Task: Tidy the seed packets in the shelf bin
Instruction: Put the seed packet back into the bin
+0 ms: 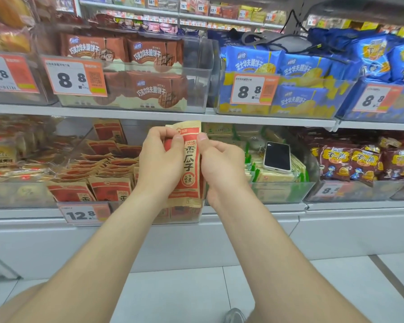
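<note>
Your forearms rise to left hand and right hand, both pinching one upright seed packet: light, soft, crinkly, probably slippery. Grip its side edges.

Seed packet red-orange, tan edges, black characters; phone black screen.

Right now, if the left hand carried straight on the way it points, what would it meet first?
Probably the heaped seed packets in the bin behind the left hand; depth unclear.
</note>
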The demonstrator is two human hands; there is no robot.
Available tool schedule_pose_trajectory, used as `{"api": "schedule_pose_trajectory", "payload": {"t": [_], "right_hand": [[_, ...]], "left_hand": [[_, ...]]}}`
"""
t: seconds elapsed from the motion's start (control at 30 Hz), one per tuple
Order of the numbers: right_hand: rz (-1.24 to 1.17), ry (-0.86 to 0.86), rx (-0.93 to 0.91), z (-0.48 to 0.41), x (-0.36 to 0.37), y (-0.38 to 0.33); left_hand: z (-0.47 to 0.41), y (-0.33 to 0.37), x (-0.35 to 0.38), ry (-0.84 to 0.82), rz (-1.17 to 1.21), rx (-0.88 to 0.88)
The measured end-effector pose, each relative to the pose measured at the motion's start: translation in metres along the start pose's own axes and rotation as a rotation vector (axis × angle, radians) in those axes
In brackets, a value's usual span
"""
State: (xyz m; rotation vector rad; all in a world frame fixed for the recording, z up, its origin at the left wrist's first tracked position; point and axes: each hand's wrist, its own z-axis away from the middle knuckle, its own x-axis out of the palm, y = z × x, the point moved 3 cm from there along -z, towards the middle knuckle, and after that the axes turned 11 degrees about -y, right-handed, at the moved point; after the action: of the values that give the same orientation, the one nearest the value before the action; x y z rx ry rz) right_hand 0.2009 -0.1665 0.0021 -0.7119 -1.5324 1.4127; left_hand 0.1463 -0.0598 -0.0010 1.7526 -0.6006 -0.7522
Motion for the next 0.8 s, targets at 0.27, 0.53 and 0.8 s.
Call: {"api": "schedule_pose_trajectory", "payload": {"t": [0.27,0.53,0.8], "right_hand": [[0.047,-0.22,-0.084,0.007,0.004,-0.007],[0.115,-0.097,-0.174,0.008,0.008,-0.009],[0.195,-0.157,-0.181,0.012,0.0,-0.019]], "left_hand": [[0.011,0.01,-0.008,-0.2,0.318,-0.106],[0.025,0.016,0.011,-0.16,0.488,-0.136],[0.03,0.028,0.0,-0.229,0.633,-0.183]]}}
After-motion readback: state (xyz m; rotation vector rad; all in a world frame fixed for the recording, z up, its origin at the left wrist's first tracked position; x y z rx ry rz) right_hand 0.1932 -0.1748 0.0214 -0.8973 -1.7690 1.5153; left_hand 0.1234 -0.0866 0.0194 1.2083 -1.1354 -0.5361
